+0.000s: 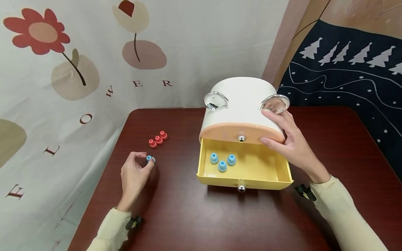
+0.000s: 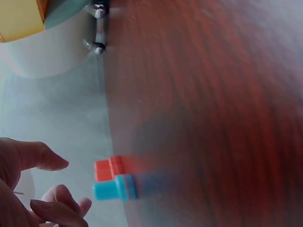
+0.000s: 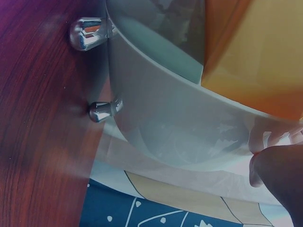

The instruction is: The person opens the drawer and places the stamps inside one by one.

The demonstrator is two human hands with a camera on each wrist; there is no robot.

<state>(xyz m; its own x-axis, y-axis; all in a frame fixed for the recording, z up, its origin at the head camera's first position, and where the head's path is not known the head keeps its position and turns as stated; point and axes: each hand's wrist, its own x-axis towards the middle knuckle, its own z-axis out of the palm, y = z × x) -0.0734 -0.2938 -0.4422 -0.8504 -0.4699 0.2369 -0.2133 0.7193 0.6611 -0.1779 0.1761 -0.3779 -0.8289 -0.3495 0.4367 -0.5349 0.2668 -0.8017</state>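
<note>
On the left of the table, my left hand (image 1: pixel 134 176) is at a small blue stepped plug (image 1: pixel 149 159), thumb and forefinger on either side of it. In the left wrist view, the finger and thumb are spread, with a gap to the blue plug (image 2: pixel 113 187). My right hand (image 1: pixel 293 141) rests against the side of a white rounded cabinet (image 1: pixel 242 94), thumb on its orange front and forefinger by a silver ear. Its other fingers are partly hidden. The cabinet's yellow drawer (image 1: pixel 251 184) is pulled out, with three blue plugs (image 1: pixel 222 166) standing inside.
Three red plugs (image 1: pixel 158 140) stand in a slanting row beyond the left hand. Above the yellow drawer is a closed orange drawer front (image 1: pixel 220 134) with a silver knob. A flower-print cloth (image 1: pixel 201 42) hangs behind the dark red table (image 1: pixel 188 216); a navy tree-print cloth (image 1: pixel 339 76) hangs at right.
</note>
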